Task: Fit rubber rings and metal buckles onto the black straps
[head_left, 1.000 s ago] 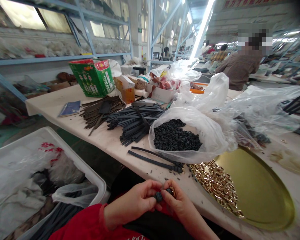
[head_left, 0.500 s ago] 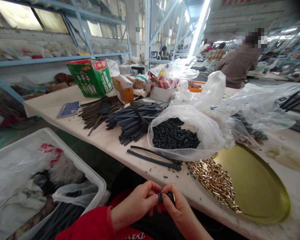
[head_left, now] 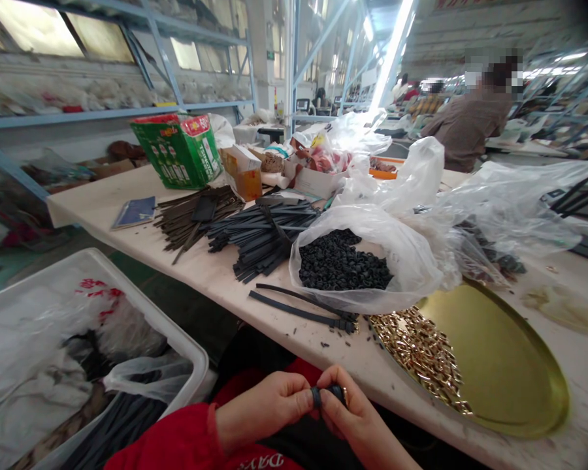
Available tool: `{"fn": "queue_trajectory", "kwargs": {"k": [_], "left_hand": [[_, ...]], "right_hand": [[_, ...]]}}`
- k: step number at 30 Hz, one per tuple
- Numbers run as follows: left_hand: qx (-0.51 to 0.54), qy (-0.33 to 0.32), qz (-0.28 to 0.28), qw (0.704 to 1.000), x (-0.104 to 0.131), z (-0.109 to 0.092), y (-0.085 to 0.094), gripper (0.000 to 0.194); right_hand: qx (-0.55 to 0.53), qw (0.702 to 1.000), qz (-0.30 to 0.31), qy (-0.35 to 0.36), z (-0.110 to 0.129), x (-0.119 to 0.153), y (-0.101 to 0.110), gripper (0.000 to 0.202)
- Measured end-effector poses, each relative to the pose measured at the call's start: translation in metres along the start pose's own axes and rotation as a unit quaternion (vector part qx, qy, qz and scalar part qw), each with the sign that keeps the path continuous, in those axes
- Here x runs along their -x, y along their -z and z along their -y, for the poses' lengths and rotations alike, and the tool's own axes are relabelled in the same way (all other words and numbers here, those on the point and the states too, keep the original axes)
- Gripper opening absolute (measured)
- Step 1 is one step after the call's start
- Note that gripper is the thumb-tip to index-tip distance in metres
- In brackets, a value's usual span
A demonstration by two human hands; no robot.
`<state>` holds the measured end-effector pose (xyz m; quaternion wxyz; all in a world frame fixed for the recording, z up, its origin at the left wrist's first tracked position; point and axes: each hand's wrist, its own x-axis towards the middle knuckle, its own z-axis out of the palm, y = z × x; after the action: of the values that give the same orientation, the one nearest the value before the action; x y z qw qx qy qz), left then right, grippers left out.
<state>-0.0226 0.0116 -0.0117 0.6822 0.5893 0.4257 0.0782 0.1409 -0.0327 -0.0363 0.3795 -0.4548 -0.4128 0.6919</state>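
I observe the left hand point(head_left: 270, 406) and right hand point(head_left: 349, 412), just short of the table point(head_left: 210, 275), both pinching a small dark piece point(head_left: 316, 397); its long axis runs left to right, gold glint rightmost. Beyond lie two dark strips point(head_left: 294, 311); farther, a bag point(head_left: 419, 264) of black loops point(head_left: 343, 266).

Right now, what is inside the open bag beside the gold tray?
The bag holds a heap of small black pieces; the upper ones show. Whatever lies under them is covered.
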Motion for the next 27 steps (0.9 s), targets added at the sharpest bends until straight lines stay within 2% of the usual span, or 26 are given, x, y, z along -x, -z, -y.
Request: {"fn": "queue_trajectory", "kwargs": {"k": [3,6,8,13,16,18,20,23,25,27], "left_hand": [[-0.099,-0.004,0.006,0.995,0.004,-0.007,0.005,0.035],[-0.095,0.001,0.066,0.993,0.01,-0.015,0.01,0.033],[-0.083,0.002,0.088,0.993,0.013,-0.017,0.012,0.034],[-0.143,-0.037,0.075,0.986,0.013,-0.018,0.005,0.033],[-0.223,-0.06,0.044,0.972,0.011,-0.018,-0.001,0.034],[-0.296,-0.082,0.015,0.952,0.009,-0.02,0.001,0.033],[-0.369,-0.096,-0.031,0.924,0.004,-0.024,0.011,0.028],[-0.47,-0.109,-0.15,0.863,-0.016,-0.034,0.037,0.022],[-0.52,-0.146,-0.207,0.816,-0.039,-0.039,0.053,0.018],[-0.542,-0.176,-0.219,0.792,-0.065,-0.04,0.061,0.017]], "right_hand": [[0.013,1.0,0.004,0.005,-0.001,0.003,0.001,0.041],[0.042,0.999,0.013,-0.006,0.003,0.005,0.003,0.042],[0.078,0.997,0.023,-0.004,0.007,0.007,0.005,0.042],[0.145,0.987,0.055,0.033,0.011,0.011,0.008,0.036],[0.192,0.978,0.037,0.067,0.004,0.01,0.006,0.034],[0.241,0.966,0.022,0.095,0.001,0.006,0.007,0.035],[0.295,0.947,-0.025,0.121,0.004,-0.002,0.011,0.033],[0.373,0.901,-0.166,0.148,0.019,-0.022,0.03,0.032],[0.435,0.845,-0.255,0.175,0.03,-0.039,0.047,0.031],[0.52,0.774,-0.292,0.214,0.033,-0.055,0.062,0.029]]}}
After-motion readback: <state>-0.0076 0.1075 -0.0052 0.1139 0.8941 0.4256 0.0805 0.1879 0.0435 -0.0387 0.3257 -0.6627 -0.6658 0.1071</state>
